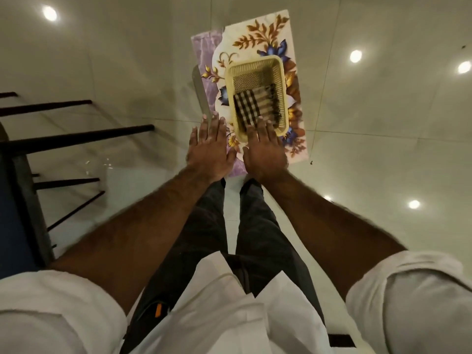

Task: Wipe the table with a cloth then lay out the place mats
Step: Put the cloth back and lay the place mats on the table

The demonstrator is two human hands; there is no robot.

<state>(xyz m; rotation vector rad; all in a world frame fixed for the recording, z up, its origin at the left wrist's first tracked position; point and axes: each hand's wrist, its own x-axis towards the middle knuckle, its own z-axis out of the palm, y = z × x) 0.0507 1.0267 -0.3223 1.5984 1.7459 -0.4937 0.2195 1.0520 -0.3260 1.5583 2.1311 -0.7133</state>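
A small table (270, 29) with a floral top of blue flowers and brown leaves stands ahead of me on the tiled floor. On it sits a pale yellow plastic basket (279, 77). Inside the basket lies a folded dark-and-white checked cloth (251, 104). My left hand (208, 146) is stretched out flat, fingers apart, over the table's near left edge and holds nothing. My right hand (264, 149) is also flat and empty, its fingertips over the basket's near rim. No place mats are visible.
Glossy white floor tiles (383, 149) surround the table and mirror ceiling lights. Dark metal bars of a frame (76, 136) and a blue seat (10, 213) stand at the left. My legs in dark trousers are right below the hands.
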